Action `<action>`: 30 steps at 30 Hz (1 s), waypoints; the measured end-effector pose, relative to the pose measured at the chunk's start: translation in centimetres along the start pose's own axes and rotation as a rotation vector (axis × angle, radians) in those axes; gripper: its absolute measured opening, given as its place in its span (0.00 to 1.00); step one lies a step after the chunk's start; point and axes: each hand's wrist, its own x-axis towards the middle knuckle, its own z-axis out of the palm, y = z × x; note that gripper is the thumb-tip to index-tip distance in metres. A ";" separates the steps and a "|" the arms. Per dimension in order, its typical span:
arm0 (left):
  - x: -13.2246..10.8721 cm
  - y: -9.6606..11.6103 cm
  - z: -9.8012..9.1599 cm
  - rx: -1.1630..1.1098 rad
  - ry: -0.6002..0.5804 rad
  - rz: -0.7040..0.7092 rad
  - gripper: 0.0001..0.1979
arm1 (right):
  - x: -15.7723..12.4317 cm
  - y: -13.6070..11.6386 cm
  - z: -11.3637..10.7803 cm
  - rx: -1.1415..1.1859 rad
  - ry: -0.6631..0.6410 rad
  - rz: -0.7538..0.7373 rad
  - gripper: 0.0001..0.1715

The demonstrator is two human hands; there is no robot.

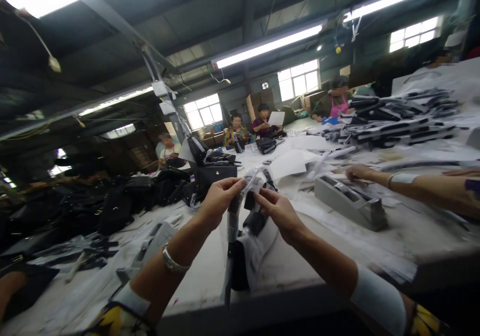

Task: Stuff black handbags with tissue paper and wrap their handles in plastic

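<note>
My left hand (220, 199) pinches the top of a black bag strap (233, 221) that is wrapped in clear plastic film. Close beside it, my right hand (279, 212) grips another stretch of the same wrapped strap, thumb and fingers pressed together. The strap arches up from a small black bag (238, 266) near the table's front edge, partly covered in white wrapping. The picture is somewhat blurred, so how the film is fastened cannot be made out.
A grey tape dispenser (350, 201) stands to the right, with a co-worker's hand (358, 172) behind it. Another dispenser (150, 243) sits left. Black bags (112, 206) are heaped on the left, wrapped straps (405, 118) piled at the right. Several people sit across the table.
</note>
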 end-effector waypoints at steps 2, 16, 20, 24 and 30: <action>0.1 0.1 0.1 0.015 0.025 0.018 0.22 | 0.1 -0.5 0.9 0.018 0.020 -0.023 0.29; 0.5 0.8 -0.5 0.112 -0.205 -0.072 0.27 | 0.6 -0.6 1.1 0.054 -0.049 -0.229 0.25; 0.3 0.1 -0.2 0.128 -0.213 -0.048 0.26 | 1.0 -0.5 -0.1 -0.199 -0.051 -0.323 0.23; 0.1 -1.0 -0.3 0.053 -0.099 -0.046 0.25 | 1.4 0.1 -5.0 -0.655 -0.016 -0.337 0.20; 1.3 -1.5 -2.3 -0.090 0.119 -0.024 0.26 | 0.9 3.1 -18.1 -1.341 0.066 -0.113 0.11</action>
